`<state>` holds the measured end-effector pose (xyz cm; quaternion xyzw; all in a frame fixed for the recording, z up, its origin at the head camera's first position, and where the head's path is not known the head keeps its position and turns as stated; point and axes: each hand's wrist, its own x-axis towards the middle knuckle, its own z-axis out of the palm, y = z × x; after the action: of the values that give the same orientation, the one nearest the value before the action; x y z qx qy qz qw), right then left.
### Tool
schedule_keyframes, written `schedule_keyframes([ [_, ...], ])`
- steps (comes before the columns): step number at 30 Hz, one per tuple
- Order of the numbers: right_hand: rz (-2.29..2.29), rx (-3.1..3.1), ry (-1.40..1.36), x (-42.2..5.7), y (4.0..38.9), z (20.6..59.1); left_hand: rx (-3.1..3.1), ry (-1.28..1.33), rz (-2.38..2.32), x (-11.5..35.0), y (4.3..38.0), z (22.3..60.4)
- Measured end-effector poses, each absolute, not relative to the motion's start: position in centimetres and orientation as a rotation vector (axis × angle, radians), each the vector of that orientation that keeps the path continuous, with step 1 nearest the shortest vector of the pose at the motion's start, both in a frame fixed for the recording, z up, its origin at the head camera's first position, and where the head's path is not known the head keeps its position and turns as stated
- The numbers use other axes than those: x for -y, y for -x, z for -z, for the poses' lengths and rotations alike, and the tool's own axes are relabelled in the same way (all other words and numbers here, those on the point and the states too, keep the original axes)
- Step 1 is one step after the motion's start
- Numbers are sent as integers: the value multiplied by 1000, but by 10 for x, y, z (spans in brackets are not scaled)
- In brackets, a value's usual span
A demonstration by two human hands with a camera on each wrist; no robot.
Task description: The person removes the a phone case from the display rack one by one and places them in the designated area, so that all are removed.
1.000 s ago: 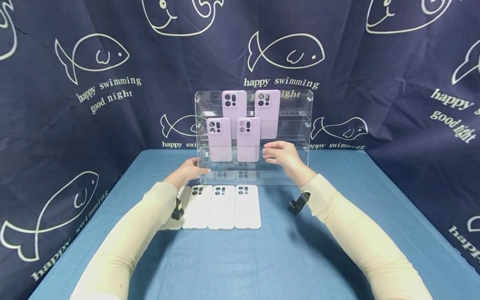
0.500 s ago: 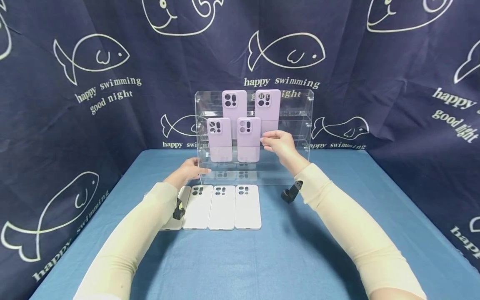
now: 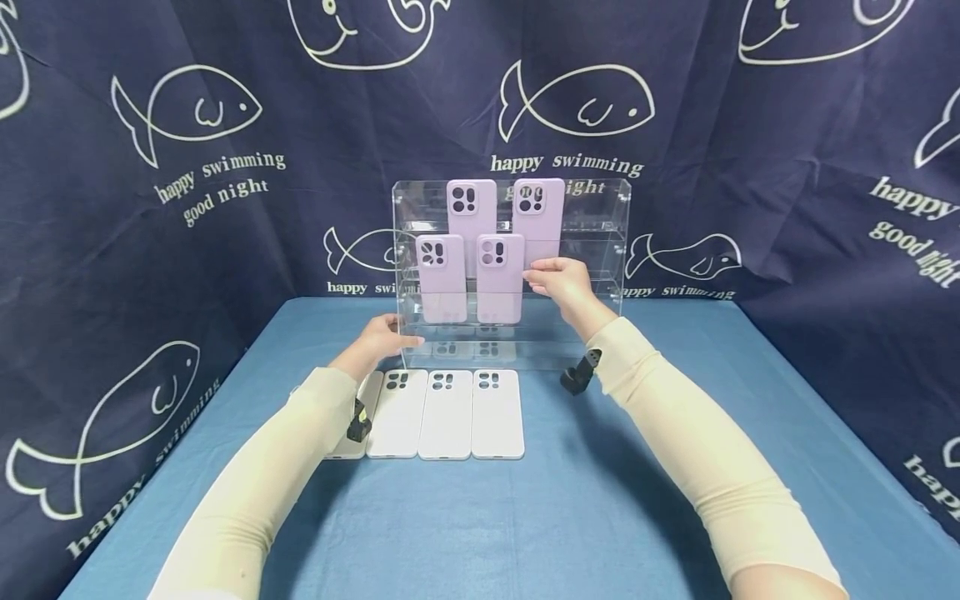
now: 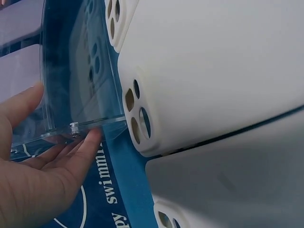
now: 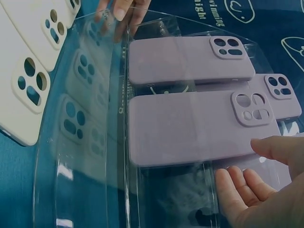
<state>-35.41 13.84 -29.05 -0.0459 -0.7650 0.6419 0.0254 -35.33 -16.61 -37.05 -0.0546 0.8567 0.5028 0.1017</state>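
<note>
Two lilac phone cases stand in a lower tier of a clear acrylic display stand (image 3: 570, 333): a left one (image 3: 442, 287) and a right one (image 3: 500, 287). Behind them, higher up, are two more, a back-left lilac case (image 3: 472, 208) and a back-right lilac case (image 3: 542, 217). My left hand (image 3: 380, 340) grips the stand's left side panel, thumb in front and fingers outside it. At the lower right case's edge is my right hand (image 3: 564, 283). Its thumb (image 5: 270, 146) overlaps that edge in the right wrist view, while the bent fingers (image 5: 237, 183) lie beside the case.
Several white phone cases (image 3: 498, 417) lie in a row on the blue cloth-covered table (image 3: 480, 533), just in front of the stand. My left forearm partly covers the leftmost one. A dark blue curtain (image 3: 405, 100) printed with fish hangs behind and at both sides.
My right hand has moved left and slightly up to the lower right lilac case's edge. My left hand keeps its place on the stand, and the cases look unmoved.
</note>
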Motion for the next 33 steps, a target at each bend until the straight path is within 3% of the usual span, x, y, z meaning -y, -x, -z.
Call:
schedule_keyframes([
  [23, -1961, 2402, 200, -130, 364, 288, -2575, 137, -1513, 168, 354, 376],
  [33, -1741, 2526, 274, -126, 366, 287, -2556, 144, -1546, 167, 352, 377],
])
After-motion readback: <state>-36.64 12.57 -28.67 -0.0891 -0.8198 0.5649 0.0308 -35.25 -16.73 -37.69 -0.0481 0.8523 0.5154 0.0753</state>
